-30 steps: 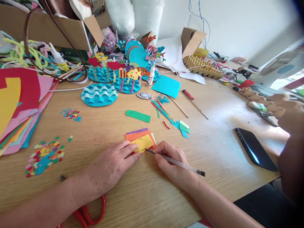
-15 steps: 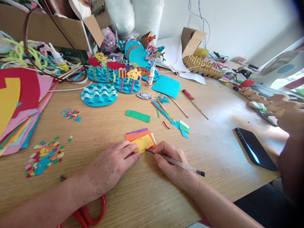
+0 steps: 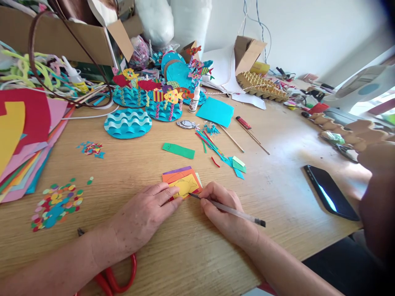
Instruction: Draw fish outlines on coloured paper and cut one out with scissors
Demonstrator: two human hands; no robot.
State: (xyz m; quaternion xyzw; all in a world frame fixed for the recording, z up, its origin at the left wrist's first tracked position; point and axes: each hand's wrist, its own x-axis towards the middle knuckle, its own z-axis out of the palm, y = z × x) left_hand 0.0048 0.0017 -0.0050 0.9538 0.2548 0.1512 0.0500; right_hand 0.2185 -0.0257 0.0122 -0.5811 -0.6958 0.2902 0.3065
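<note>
On the table (image 3: 185, 255), the yellow paper (image 3: 187, 187) lies long side crosswise, left of your right hand (image 3: 225, 209), closed around the pen (image 3: 239, 213). Your left hand (image 3: 151, 207), fingers outstretched, rests on the paper's left end.

1. Left hand (image 3: 145, 211): fingertips on yellow paper (image 3: 186, 189) bearing a fish outline (image 3: 185, 185).
2. Right hand (image 3: 225, 209): fingers pinching a pen (image 3: 236, 211), tip on that paper.
3. Green strip (image 3: 178, 150): beyond the left fingertips, apart.
4. Red-handled scissors (image 3: 111, 279): well behind the left fingers, partly hidden.
</note>
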